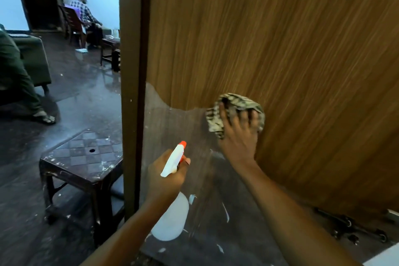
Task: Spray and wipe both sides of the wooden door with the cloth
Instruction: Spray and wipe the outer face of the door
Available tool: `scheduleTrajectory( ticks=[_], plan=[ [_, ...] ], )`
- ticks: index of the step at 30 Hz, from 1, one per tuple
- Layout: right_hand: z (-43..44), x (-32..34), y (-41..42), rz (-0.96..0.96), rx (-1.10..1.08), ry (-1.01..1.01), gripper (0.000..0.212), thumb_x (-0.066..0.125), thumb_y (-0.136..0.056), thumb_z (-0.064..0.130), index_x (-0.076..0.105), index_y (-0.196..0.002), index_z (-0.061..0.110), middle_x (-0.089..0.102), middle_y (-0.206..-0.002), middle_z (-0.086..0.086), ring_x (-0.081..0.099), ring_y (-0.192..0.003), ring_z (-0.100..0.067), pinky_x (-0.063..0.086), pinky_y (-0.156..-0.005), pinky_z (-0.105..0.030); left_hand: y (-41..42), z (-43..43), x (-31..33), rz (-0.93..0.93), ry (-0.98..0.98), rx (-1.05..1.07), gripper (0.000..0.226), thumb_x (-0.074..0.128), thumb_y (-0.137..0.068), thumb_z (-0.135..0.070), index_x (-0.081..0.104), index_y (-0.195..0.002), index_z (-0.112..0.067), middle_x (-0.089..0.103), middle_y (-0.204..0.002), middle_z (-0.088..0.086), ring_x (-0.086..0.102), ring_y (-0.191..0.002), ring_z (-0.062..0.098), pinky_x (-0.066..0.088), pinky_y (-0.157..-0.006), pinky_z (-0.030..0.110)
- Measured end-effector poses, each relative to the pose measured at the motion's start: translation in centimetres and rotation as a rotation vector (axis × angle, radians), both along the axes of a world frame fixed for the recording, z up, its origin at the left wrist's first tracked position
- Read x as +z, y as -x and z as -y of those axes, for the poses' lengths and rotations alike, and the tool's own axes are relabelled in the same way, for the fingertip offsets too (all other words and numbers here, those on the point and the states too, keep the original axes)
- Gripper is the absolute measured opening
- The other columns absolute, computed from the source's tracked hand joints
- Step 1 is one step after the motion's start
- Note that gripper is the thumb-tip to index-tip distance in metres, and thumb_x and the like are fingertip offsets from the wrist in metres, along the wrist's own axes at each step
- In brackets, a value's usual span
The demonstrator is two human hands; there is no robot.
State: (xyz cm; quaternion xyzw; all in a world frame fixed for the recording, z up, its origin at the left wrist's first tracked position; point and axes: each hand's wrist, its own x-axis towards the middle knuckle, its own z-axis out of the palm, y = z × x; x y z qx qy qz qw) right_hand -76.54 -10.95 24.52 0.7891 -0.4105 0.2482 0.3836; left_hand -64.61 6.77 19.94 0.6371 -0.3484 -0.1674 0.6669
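Head view: a wooden door fills the right side, its edge beside a dark frame post.
Door face: brown wood grain above; dull grey with white flecks lower down.
Cloth: patterned and bunched, pressed to the door where brown meets grey.
Right hand: fingers spread and bent into the cloth, holding it against the door.
Left hand: wrapped round the neck of the spray bottle, 1 finger by the trigger, low in front of the grey part.
Bottle: translucent white body, white head, orange nozzle pointing up toward the door; its contents cannot be told.
Table: small, dark, paint-spattered, on the dark floor left of the post.
Background: 1 person seated on a chair, well apart from the door.
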Motion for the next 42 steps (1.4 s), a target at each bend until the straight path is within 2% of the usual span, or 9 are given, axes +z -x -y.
scheduleTrajectory(
  ticks=[7, 11, 15, 21, 24, 27, 32, 39, 42],
  plan=[
    [-0.4, -5.3, -0.7, -0.479, 0.063, -0.047, 0.066, 0.054, -0.088, 0.031, 0.038, -0.152, 0.024, 0.054, -0.143, -0.005, 0.039, -0.130, -0.030, -0.006, -0.122, -0.046, -3.9, -0.1, -0.1, 0.033, 0.033, 0.009, 0.029, 0.072, -0.078, -0.027, 0.063, -0.105, -0.030, 0.069, -0.092, -0.008, 0.067, -0.080, 0.019, 0.058, -0.068, 0.027],
    [-0.3, -4.6, 1.9, -0.293, 0.010, -0.021, 0.066, 0.059, -0.090, 0.036, 0.037, -0.152, 0.027, 0.060, -0.132, -0.001, 0.044, -0.121, -0.029, 0.009, -0.121, -0.046, -5.8, -0.3, -0.4, 0.022, 0.010, 0.026, 0.025, 0.073, -0.078, -0.027, 0.059, -0.092, -0.041, 0.066, -0.085, -0.019, 0.068, -0.076, 0.015, 0.057, -0.059, 0.021],
    [0.0, -0.8, -6.6, -0.090, 0.007, 0.033, 0.074, 0.066, -0.085, 0.044, 0.040, -0.151, 0.023, 0.058, -0.135, -0.006, 0.046, -0.120, -0.033, 0.019, -0.116, -0.054, -7.3, -0.4, 0.8, 0.019, 0.005, 0.047, 0.024, 0.071, -0.079, -0.026, 0.056, -0.088, -0.043, 0.061, -0.082, -0.025, 0.065, -0.077, 0.005, 0.049, -0.054, 0.009],
    [-0.8, -2.8, -17.0, -0.554, 0.082, -0.023, 0.064, 0.070, -0.080, 0.042, 0.055, -0.140, 0.023, 0.057, -0.141, -0.003, 0.049, -0.131, -0.027, -0.008, -0.121, -0.051, -10.9, -0.5, 1.9, 0.039, 0.009, 0.033, 0.036, 0.069, -0.082, -0.016, 0.048, -0.071, -0.042, 0.056, -0.067, -0.041, 0.055, -0.068, -0.018, 0.040, -0.057, 0.013],
    [-0.9, -5.9, -14.2, -0.658, 0.108, -0.047, 0.067, 0.069, -0.077, 0.034, 0.054, -0.141, 0.023, 0.059, -0.139, -0.002, 0.044, -0.129, -0.027, -0.007, -0.123, -0.047, -12.9, 0.0, 1.4, 0.037, 0.003, 0.031, 0.032, 0.070, -0.082, -0.016, 0.052, -0.074, -0.042, 0.063, -0.067, -0.024, 0.058, -0.073, -0.013, 0.044, -0.059, 0.016],
    [-0.9, -5.9, -11.3, -0.481, 0.093, -0.053, 0.069, 0.054, -0.083, 0.027, 0.040, -0.151, 0.027, 0.058, -0.137, 0.000, 0.039, -0.126, -0.026, -0.002, -0.123, -0.043, -14.7, 0.8, 1.0, 0.035, -0.032, -0.004, 0.029, 0.071, -0.081, -0.015, 0.057, -0.075, -0.040, 0.066, -0.069, -0.013, 0.061, -0.075, -0.006, 0.046, -0.062, 0.021],
    [-0.4, 1.1, -19.2, 0.025, 0.072, 0.109, 0.062, 0.047, -0.095, 0.044, 0.036, -0.153, 0.025, 0.050, -0.143, -0.005, 0.039, -0.131, -0.032, 0.015, -0.118, -0.051, -16.4, 1.8, 2.2, 0.055, -0.059, -0.035, 0.033, 0.069, -0.082, -0.017, 0.058, -0.070, -0.046, 0.063, -0.072, -0.028, 0.059, -0.071, -0.008, 0.047, -0.061, 0.020],
    [-1.2, -7.7, -19.1, -0.696, 0.127, -0.013, 0.059, 0.062, -0.085, 0.048, 0.056, -0.139, 0.026, 0.055, -0.144, 0.001, 0.050, -0.134, -0.021, -0.007, -0.120, -0.054, -16.2, 2.4, 3.4, 0.139, -0.029, 0.053, 0.025, 0.069, -0.083, -0.021, 0.059, -0.086, -0.044, 0.067, -0.074, -0.010, 0.064, -0.067, 0.009, 0.052, -0.059, 0.028],
    [-1.2, -13.2, -14.6, -0.791, 0.160, -0.056, 0.063, 0.072, -0.076, 0.045, 0.061, -0.134, 0.025, 0.063, -0.134, 0.002, 0.055, -0.127, -0.021, -0.009, -0.122, -0.052, -15.3, 2.5, 2.3, 0.118, -0.023, 0.041, 0.026, 0.069, -0.083, -0.022, 0.055, -0.078, -0.043, 0.064, -0.075, -0.011, 0.064, -0.071, 0.014, 0.057, -0.065, 0.035]
  ],
)
